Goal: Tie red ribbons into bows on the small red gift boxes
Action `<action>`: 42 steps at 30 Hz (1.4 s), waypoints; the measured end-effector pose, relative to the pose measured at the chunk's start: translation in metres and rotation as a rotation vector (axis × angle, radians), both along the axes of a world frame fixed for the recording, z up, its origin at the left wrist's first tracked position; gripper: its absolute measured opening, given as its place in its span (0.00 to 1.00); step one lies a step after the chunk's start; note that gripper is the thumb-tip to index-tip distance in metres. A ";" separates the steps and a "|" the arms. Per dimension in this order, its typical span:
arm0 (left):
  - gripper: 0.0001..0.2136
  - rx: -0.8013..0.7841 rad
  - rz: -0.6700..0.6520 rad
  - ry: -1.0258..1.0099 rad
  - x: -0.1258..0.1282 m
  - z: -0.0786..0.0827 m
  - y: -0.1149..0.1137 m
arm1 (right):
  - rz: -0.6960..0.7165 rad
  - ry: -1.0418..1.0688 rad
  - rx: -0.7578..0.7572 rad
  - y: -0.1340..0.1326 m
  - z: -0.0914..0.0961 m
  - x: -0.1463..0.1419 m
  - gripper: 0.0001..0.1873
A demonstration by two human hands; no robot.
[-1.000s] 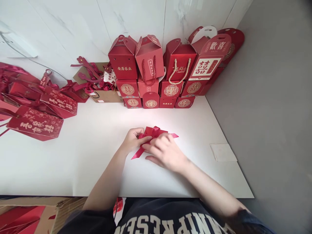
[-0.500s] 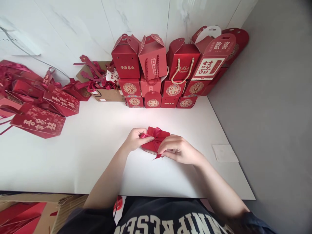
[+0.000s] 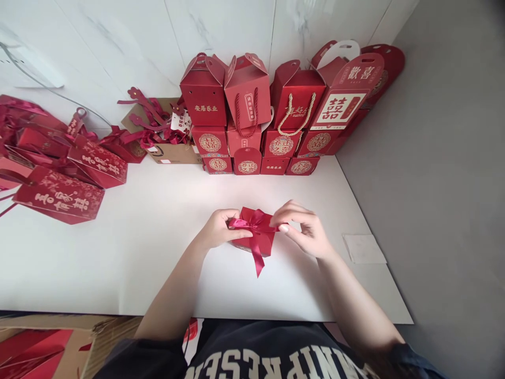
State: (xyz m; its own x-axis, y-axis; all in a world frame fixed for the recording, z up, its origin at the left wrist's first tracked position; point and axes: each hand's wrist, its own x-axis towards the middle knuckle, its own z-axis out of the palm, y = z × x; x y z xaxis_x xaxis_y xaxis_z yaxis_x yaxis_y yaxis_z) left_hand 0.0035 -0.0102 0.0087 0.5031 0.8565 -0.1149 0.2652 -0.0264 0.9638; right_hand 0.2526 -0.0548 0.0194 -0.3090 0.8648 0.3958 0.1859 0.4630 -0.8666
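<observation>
A small red paper gift box [image 3: 268, 245] stands mid-table on the white table [image 3: 138, 252]. The left hand [image 3: 218, 230] and right hand [image 3: 306, 231] each have their grip pinched closed on the red satin ribbon [image 3: 256, 227] tied in a bow on top of the box. One ribbon tail trails toward the near edge.

Small box [image 3: 252, 239] sits on table [image 3: 158, 252] betw. my left hand [image 3: 219, 229] & right hand [image 3: 305, 231]. Ribbon [image 3: 258, 245] is on top of it, pinched from both sides, tail hanging toward me. Stacked boxes [image 3: 256, 121] are straight behind my grip, agst. the wall. Open carton [image 3: 173, 152] is behind-left, flat boxes [image 3: 63, 197] far left, paper slip [image 3: 363, 248] to the right.
</observation>
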 end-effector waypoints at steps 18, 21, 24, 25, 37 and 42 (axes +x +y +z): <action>0.24 0.054 0.026 0.027 -0.003 -0.002 -0.001 | 0.051 -0.758 0.220 0.007 -0.011 -0.014 0.32; 0.23 0.001 0.004 0.042 -0.005 -0.002 0.000 | 0.055 -0.757 0.210 0.007 -0.012 -0.012 0.32; 0.21 -0.115 -0.030 0.025 -0.005 0.001 0.000 | 0.050 -0.748 0.197 0.007 -0.012 -0.010 0.32; 0.20 -0.148 -0.040 0.020 -0.005 0.003 0.000 | 0.050 -0.746 0.189 0.007 -0.011 -0.010 0.32; 0.23 -0.210 -0.063 0.069 -0.015 0.008 0.006 | 0.039 -0.663 0.105 0.008 -0.015 -0.009 0.29; 0.22 -0.207 -0.094 0.033 -0.018 0.005 0.010 | 0.009 -0.354 -0.001 0.008 -0.011 -0.003 0.16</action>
